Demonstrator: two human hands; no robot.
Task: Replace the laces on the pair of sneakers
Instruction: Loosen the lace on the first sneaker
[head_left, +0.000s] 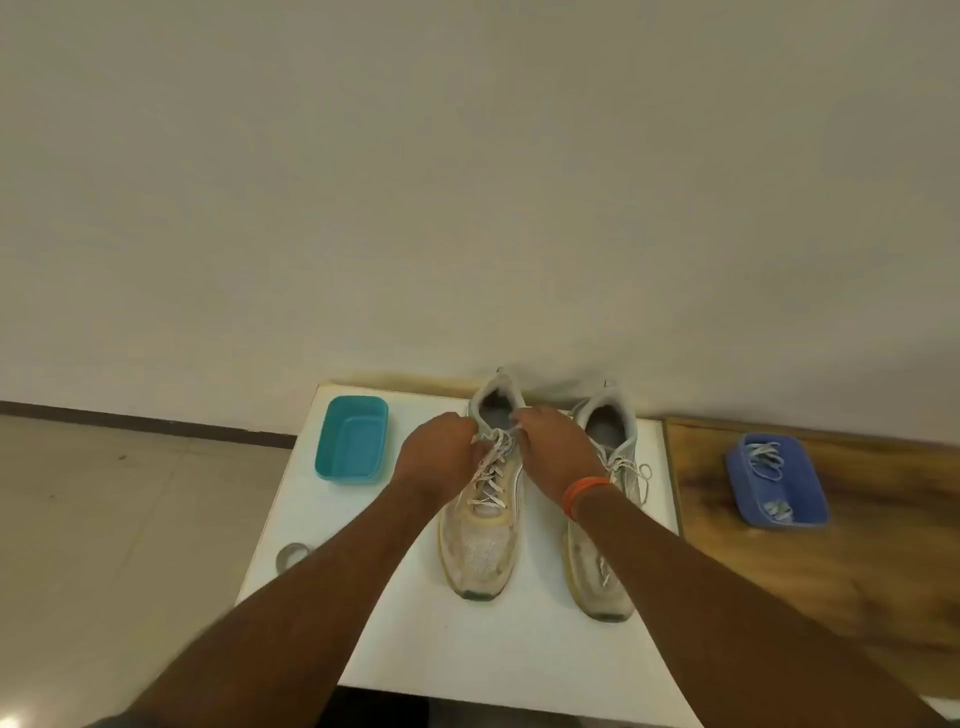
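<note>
both hands (439, 449) (550, 441) at the top eyelets of the left sneaker (480, 525) on the white table (519, 649), fingers curled on the lace (491, 467) ends. best eased out row by row, heel steadied. spare laces (766, 457) in the blue tray (810, 512).

free: white table (467, 660) near edge | blocked: teal tray (352, 439) left, sneakers (480, 540) centre

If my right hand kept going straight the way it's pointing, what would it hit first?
Your right hand points up and leftward at the left sneaker's collar, pinching its lace. Going on, it would likely meet that collar rim first, then the wall behind; depth is unclear.
</note>
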